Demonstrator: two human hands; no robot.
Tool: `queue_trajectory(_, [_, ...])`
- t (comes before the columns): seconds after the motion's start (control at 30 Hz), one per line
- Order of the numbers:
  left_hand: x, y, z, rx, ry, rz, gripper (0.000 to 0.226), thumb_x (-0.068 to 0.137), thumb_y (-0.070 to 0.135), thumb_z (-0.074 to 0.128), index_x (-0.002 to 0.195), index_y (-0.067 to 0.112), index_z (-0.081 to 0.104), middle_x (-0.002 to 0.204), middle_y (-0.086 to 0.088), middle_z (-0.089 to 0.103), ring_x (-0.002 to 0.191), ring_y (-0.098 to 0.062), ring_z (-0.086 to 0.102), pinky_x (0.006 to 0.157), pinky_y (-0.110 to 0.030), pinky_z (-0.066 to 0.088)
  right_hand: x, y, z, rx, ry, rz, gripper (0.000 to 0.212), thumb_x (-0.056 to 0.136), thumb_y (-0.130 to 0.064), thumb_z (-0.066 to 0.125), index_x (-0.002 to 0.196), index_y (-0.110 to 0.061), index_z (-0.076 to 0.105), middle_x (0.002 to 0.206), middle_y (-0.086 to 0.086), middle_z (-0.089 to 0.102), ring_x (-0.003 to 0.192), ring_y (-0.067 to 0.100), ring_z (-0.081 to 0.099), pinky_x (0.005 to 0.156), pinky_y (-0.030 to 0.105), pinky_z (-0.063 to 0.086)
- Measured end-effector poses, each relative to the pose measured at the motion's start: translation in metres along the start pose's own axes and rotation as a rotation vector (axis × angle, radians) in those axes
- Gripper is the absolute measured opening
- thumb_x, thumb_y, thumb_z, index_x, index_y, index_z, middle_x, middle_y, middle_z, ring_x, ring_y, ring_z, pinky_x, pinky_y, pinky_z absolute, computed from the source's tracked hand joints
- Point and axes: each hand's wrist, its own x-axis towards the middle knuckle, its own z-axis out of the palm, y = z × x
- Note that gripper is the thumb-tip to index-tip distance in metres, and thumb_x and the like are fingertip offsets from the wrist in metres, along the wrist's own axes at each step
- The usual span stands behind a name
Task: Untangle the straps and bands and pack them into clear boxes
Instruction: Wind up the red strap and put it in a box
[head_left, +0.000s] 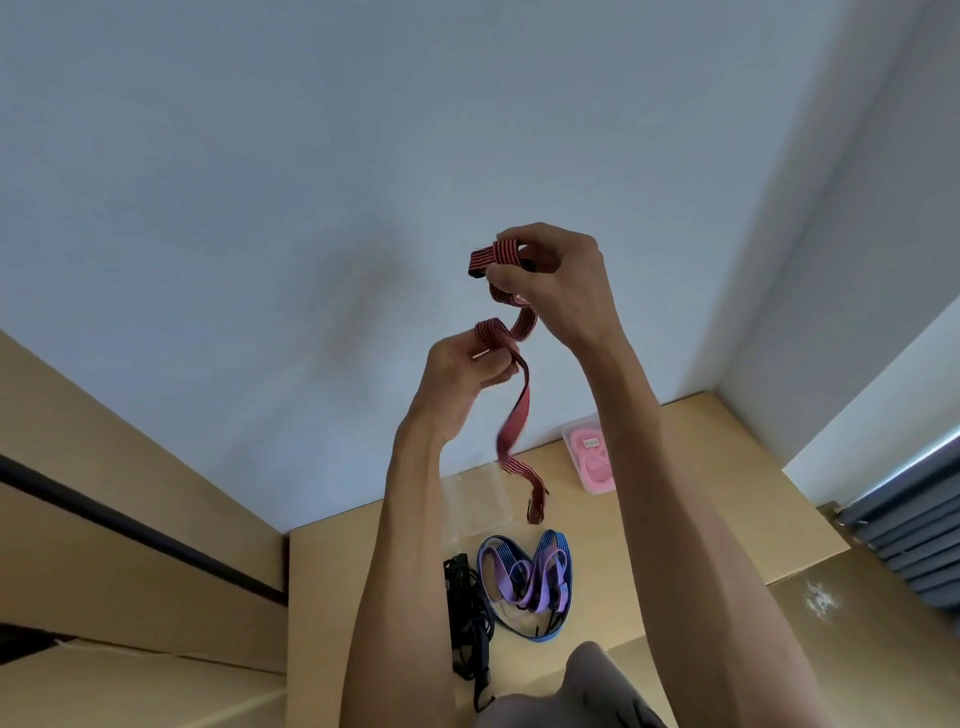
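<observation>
Knee (587, 675) at 6 o'clock; left hand (462, 374) and right hand (545, 280) pinch red strap (514, 415) aloft, purple-blue bands (524, 577) and black straps (467, 613) unpacked on desk (675, 519), pink box (592, 457) at 2 o'clock looks filled, clear box (478, 499) empty.

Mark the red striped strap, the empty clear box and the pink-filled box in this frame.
red striped strap (521, 410): head view, on the hanging stretch below the hands.
empty clear box (480, 501): head view, on its transparent lid.
pink-filled box (592, 460): head view, on its pink contents' top face.
</observation>
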Motion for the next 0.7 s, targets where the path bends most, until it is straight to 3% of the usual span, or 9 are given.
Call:
queue_trajectory(0.1, [0.004, 0.006, 0.001, 0.389, 0.079, 0.146, 0.021, 0.09, 0.01, 0.069, 0.081, 0.029, 0.072, 0.075, 0.01, 0.07, 0.072, -0.007, 0.064, 0.07, -0.018, 0.052, -0.001, -0.001, -0.004, 0.019, 0.017, -0.006, 0.021, 0.079, -0.007, 0.074, 0.1, -0.006, 0.072, 0.079, 0.009, 0.075, 0.071, 0.025, 0.072, 0.066, 0.029, 0.054])
queue_trajectory(0.17, [0.006, -0.002, 0.003, 0.61, 0.119, 0.195, 0.006, 0.091, 0.02, 0.069, 0.085, 0.021, 0.068, 0.078, 0.009, 0.069, 0.073, -0.006, 0.065, 0.067, -0.018, 0.053, -0.003, -0.003, -0.004, 0.08, 0.041, -0.008, 0.022, 0.079, -0.004, 0.074, 0.101, -0.003, 0.071, 0.08, 0.012, 0.075, 0.069, 0.024, 0.073, 0.062, 0.022, 0.051])
queue_trajectory(0.23, [0.006, -0.024, 0.004, 0.721, 0.174, 0.166, 0.013, 0.089, 0.018, 0.069, 0.08, 0.011, 0.062, 0.075, 0.008, 0.065, 0.065, -0.012, 0.064, 0.061, -0.025, 0.054, -0.004, -0.007, -0.004, 0.135, 0.048, -0.024, 0.023, 0.079, -0.002, 0.074, 0.102, 0.0, 0.07, 0.08, 0.013, 0.075, 0.068, 0.022, 0.073, 0.06, 0.016, 0.05])
queue_trajectory(0.33, [-0.002, -0.069, 0.0, 0.771, 0.218, 0.073, 0.017, 0.086, 0.007, 0.068, 0.076, 0.007, 0.055, 0.078, 0.005, 0.065, 0.059, -0.024, 0.059, 0.056, -0.033, 0.052, -0.003, -0.013, -0.001, 0.15, 0.033, -0.051, 0.023, 0.079, -0.004, 0.074, 0.101, -0.003, 0.07, 0.082, 0.011, 0.076, 0.072, 0.025, 0.073, 0.064, 0.021, 0.05])
queue_trajectory(0.4, [-0.012, -0.1, -0.003, 0.78, 0.22, -0.034, 0.011, 0.09, 0.008, 0.069, 0.085, 0.007, 0.059, 0.085, 0.003, 0.066, 0.061, -0.016, 0.063, 0.053, -0.021, 0.053, -0.001, -0.016, -0.001, 0.166, 0.034, -0.058, 0.023, 0.078, -0.006, 0.075, 0.101, -0.005, 0.071, 0.086, 0.011, 0.076, 0.078, 0.027, 0.073, 0.068, 0.027, 0.051])
queue_trajectory(0.43, [-0.017, -0.112, -0.004, 0.776, 0.223, -0.087, 0.009, 0.092, 0.011, 0.068, 0.089, 0.008, 0.06, 0.087, 0.001, 0.066, 0.066, -0.014, 0.067, 0.056, -0.019, 0.056, 0.0, -0.018, -0.001, 0.177, 0.034, -0.06, 0.022, 0.078, -0.006, 0.075, 0.1, -0.005, 0.071, 0.087, 0.01, 0.076, 0.078, 0.025, 0.073, 0.069, 0.027, 0.051])
queue_trajectory(0.57, [-0.025, -0.125, -0.001, 0.65, 0.208, -0.205, 0.017, 0.087, 0.017, 0.073, 0.089, 0.008, 0.058, 0.078, -0.001, 0.065, 0.073, -0.014, 0.07, 0.07, -0.036, 0.061, -0.004, -0.021, 0.002, 0.216, 0.005, -0.073, 0.022, 0.08, 0.0, 0.074, 0.101, -0.001, 0.07, 0.085, 0.01, 0.074, 0.076, 0.02, 0.071, 0.069, 0.026, 0.051])
queue_trajectory(0.63, [-0.019, -0.107, -0.003, 0.533, 0.119, -0.202, 0.021, 0.082, 0.019, 0.077, 0.088, 0.006, 0.061, 0.076, -0.001, 0.069, 0.076, -0.013, 0.071, 0.078, -0.038, 0.06, -0.007, -0.026, 0.003, 0.278, 0.008, -0.107, 0.023, 0.082, 0.004, 0.073, 0.104, 0.003, 0.069, 0.088, 0.01, 0.073, 0.077, 0.019, 0.07, 0.067, 0.024, 0.05])
queue_trajectory(0.7, [-0.013, -0.079, -0.005, 0.42, -0.027, -0.195, 0.027, 0.08, 0.023, 0.075, 0.095, 0.004, 0.062, 0.088, -0.009, 0.075, 0.09, -0.02, 0.073, 0.091, -0.044, 0.057, -0.006, -0.034, 0.002, 0.343, 0.008, -0.153, 0.023, 0.082, 0.006, 0.071, 0.105, 0.004, 0.068, 0.09, 0.01, 0.074, 0.08, 0.019, 0.072, 0.067, 0.022, 0.051])
